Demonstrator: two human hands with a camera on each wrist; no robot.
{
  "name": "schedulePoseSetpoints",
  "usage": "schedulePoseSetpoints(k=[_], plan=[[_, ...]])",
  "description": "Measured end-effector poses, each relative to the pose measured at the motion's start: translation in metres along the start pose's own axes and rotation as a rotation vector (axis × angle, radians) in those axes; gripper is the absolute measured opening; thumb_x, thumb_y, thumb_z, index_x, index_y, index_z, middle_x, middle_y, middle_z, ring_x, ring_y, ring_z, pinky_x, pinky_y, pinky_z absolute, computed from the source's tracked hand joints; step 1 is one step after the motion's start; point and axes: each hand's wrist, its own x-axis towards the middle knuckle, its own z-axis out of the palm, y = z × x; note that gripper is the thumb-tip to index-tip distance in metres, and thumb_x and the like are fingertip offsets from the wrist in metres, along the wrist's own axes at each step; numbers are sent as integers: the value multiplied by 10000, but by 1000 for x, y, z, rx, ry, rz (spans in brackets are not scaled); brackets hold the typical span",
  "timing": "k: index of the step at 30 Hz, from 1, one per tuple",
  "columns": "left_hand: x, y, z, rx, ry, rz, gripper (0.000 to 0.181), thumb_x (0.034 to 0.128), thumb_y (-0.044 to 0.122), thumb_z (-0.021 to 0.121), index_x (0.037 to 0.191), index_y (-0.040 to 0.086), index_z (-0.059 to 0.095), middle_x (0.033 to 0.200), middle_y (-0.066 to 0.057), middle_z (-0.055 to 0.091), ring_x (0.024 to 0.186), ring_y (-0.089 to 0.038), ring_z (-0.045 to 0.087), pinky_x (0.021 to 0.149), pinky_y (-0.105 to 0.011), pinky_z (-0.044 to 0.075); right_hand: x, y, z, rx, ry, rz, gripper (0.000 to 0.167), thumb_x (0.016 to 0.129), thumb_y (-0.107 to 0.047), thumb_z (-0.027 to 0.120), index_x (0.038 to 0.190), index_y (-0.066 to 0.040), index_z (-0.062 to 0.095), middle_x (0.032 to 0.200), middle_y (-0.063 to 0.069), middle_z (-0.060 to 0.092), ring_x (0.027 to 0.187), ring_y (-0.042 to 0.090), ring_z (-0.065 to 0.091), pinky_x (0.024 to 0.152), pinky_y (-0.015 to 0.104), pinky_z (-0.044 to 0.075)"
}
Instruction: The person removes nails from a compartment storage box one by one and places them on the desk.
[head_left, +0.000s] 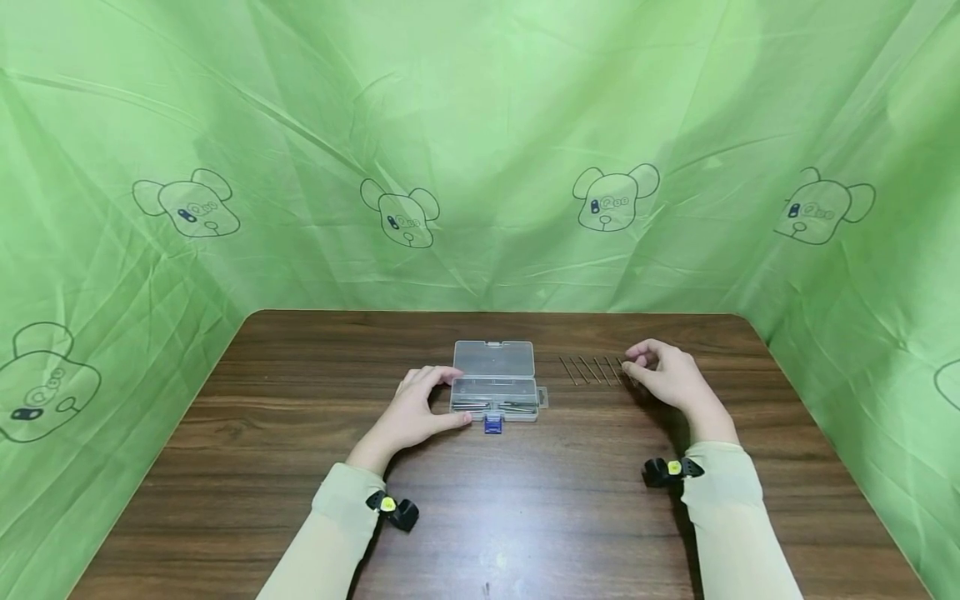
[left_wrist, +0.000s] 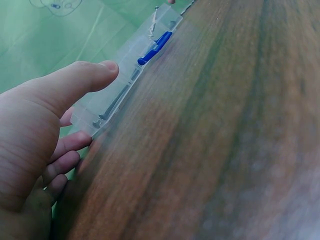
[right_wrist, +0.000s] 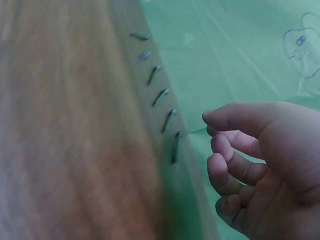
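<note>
A clear plastic box (head_left: 493, 387) with a blue latch (head_left: 492, 424) stands on the table with its lid (head_left: 493, 359) raised. Thin metal pieces (head_left: 517, 407) with heads, nails or screws, lie in its front compartments. My left hand (head_left: 411, 412) holds the box by its left end, thumb at the front edge and index finger near the hinge. To the right, several similar pieces (head_left: 590, 371) lie in a slanted row. My right hand (head_left: 667, 375) hovers at the row's right end, fingers bent and thumb near the index finger. In the right wrist view nothing shows between those fingers (right_wrist: 218, 165).
The brown wooden table (head_left: 262, 433) is bounded at the back and sides by green cloth (head_left: 495, 250) printed with bear faces. A clear hanging tab (head_left: 543, 397) sticks out from the box's right end. Black wrist cameras (head_left: 405, 514) sit on both sleeves.
</note>
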Motion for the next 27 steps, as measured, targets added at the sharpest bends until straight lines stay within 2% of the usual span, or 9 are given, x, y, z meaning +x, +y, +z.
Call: schedulePoseSetpoints(k=[6, 14, 20, 27], plan=[[0, 1, 0, -6, 4, 0, 727, 840, 524, 935, 1450, 237, 662, 1365, 47, 682, 1305, -266, 536, 1129, -532, 389, 2, -18, -4, 24, 20, -50, 261, 1038, -271, 749, 1206, -71, 736, 992, 55, 725, 837, 183, 656, 763, 358, 483], [0, 1, 0, -7, 2, 0, 727, 843, 523, 934, 1455, 243, 659, 1361, 58, 682, 1307, -264, 535, 1130, -530, 390, 5, -48, 1, 103, -4, -113, 260, 1020, -225, 784, 1219, -67, 728, 987, 41, 698, 877, 213, 668, 749, 301, 509], [0, 0, 0, -9, 3, 3, 727, 841, 528, 934, 1453, 246, 659, 1365, 58, 680, 1312, -270, 535, 1127, -531, 392, 8, -68, 12, 147, -56, -175, 262, 996, -179, 811, 1208, -44, 738, 983, 29, 689, 876, 211, 660, 751, 294, 528], [0, 0, 0, -4, 2, -1, 738, 837, 529, 938, 1458, 248, 654, 1377, 56, 677, 1316, -269, 531, 1131, -524, 398, 11, -92, 27, 143, -134, -260, 251, 984, -171, 827, 1187, -55, 737, 977, 4, 696, 891, 175, 659, 774, 317, 530]])
